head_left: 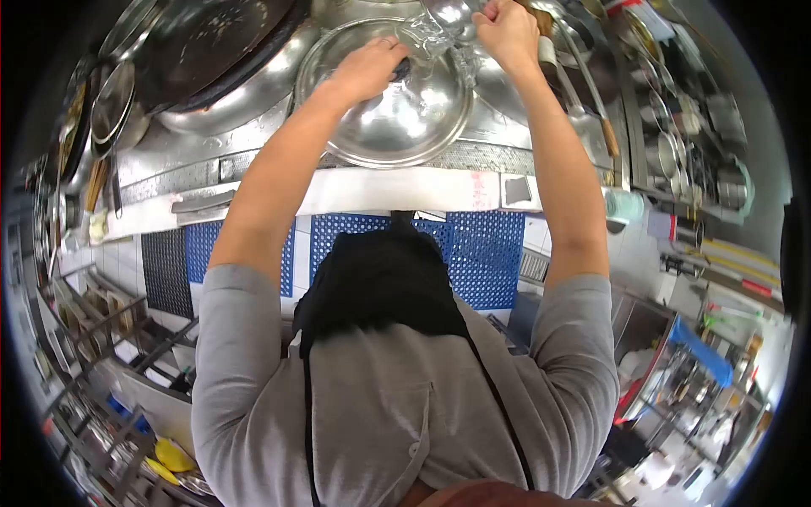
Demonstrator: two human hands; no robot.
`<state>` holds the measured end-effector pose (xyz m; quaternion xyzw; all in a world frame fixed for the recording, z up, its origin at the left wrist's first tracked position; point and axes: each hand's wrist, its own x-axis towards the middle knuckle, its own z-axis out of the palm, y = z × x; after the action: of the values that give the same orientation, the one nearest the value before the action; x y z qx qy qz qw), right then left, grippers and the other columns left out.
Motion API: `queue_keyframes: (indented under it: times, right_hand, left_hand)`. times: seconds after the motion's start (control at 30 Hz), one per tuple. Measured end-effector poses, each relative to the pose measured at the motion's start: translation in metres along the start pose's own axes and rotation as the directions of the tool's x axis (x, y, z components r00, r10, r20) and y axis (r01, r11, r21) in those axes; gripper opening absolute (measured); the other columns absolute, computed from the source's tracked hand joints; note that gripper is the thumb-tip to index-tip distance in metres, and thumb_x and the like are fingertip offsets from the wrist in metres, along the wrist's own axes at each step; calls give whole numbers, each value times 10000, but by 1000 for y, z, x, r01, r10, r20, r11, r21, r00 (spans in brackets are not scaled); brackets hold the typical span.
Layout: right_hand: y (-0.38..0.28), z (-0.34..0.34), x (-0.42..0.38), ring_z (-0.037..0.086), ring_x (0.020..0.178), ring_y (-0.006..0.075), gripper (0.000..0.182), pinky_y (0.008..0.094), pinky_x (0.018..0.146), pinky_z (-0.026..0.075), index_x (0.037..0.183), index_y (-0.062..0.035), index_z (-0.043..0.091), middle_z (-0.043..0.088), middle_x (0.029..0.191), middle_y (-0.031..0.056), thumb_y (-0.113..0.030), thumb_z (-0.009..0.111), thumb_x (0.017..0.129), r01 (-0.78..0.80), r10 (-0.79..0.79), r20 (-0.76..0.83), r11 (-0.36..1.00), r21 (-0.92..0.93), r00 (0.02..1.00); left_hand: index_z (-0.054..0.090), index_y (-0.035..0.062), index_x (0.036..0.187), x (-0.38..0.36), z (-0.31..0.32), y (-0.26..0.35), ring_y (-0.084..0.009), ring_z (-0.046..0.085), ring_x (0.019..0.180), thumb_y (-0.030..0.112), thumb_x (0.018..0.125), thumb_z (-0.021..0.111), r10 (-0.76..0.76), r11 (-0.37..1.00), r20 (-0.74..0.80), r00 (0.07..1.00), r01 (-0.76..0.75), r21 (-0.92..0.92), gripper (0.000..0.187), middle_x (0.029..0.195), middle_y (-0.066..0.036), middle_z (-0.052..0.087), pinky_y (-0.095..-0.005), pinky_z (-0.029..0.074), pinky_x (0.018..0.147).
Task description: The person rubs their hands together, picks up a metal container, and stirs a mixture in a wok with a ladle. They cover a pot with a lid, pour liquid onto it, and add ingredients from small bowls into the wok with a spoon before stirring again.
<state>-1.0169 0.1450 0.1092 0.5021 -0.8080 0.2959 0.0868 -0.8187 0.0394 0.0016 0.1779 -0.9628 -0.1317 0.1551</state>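
My left hand (pixel 367 69) is curled over a dark scrubber inside the steel bowl (pixel 338 135); my right hand (pixel 505 32) is fisted on the glass mug (pixel 435 29). The mug sits between both hands, nearer the right, above the bowl's far rim.

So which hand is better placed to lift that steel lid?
Left, probably. The left hand already lies on the lid at its dark knob. The right hand is fisted past the rim, seemingly busy.

Steel counter (pixel 203 165), blue floor mats (pixel 481 253), white tiles, wire racks (pixel 93 372).
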Motion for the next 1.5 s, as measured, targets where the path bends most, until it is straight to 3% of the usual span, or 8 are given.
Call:
queue_keyframes:
  times: [0.13,0.37,0.57,0.83,0.93,1.13,1.37,1.5]
  right_hand:
    - [-8,-37,-36,564,747,454,153,478,737,471,820,-12,555,569,767,230,-86,684,786,218,-214,-210,976,-3,954]
    - [20,-73,-106,680,788,279,192,395,663,522,747,-33,565,705,947,122,-115,730,800,306,-376,-386,924,-231,842]
    - [31,-101,-144,687,905,244,170,298,613,597,761,5,549,663,1014,227,30,715,783,221,-156,-516,973,67,842]
    - [56,-98,-185,676,997,300,196,353,724,543,725,-4,550,664,1020,216,22,733,790,63,73,-541,972,228,838]
    - [65,-65,-195,673,973,343,161,383,765,528,739,-1,566,647,1079,227,36,718,774,174,-78,-507,974,145,858]
    - [91,46,-233,662,922,379,89,436,705,549,788,1,563,614,1163,230,32,646,797,-2,4,-46,999,50,999]
    - [59,14,-259,663,879,378,130,397,741,558,788,5,558,595,1198,257,-8,687,792,-108,218,-304,935,339,927]
    - [21,-9,-292,676,799,242,182,337,625,524,722,-2,556,623,1161,252,2,727,784,-298,495,-297,802,518,816]
  left_hand:
    - [549,112,1233,-10,-6,2,-282,529,1166,24,789,700,26,1000,-48,998,-26,5,477,1189,-71,556,-413,484,942]
    - [558,124,1229,-19,-34,22,-292,524,1164,55,788,689,-13,998,-177,984,23,56,466,1213,-66,567,-419,512,912]
    - [554,83,1214,-9,-66,29,-392,548,1118,132,789,729,-167,982,-349,922,125,-139,462,1161,-207,571,-443,460,921]
    - [556,21,1131,16,-124,41,-286,540,994,32,792,676,-65,998,-849,524,22,-63,360,1057,-145,554,-376,433,897]
    - [520,21,1178,23,-121,34,-154,543,933,30,855,655,-287,921,-855,432,-120,-371,350,1022,-45,545,-303,454,858]
    - [517,61,1180,15,-80,6,-243,601,1028,14,886,669,-609,521,-622,492,-342,-782,334,1135,-79,569,-434,584,836]
    - [492,35,1156,7,-54,-33,-233,622,986,45,939,626,-669,224,-404,624,-349,-910,255,1123,-100,583,-455,573,829]
    - [503,94,1174,7,-26,-74,-191,615,978,55,953,604,-638,39,-238,732,-278,-960,246,1112,-52,577,-445,545,833]
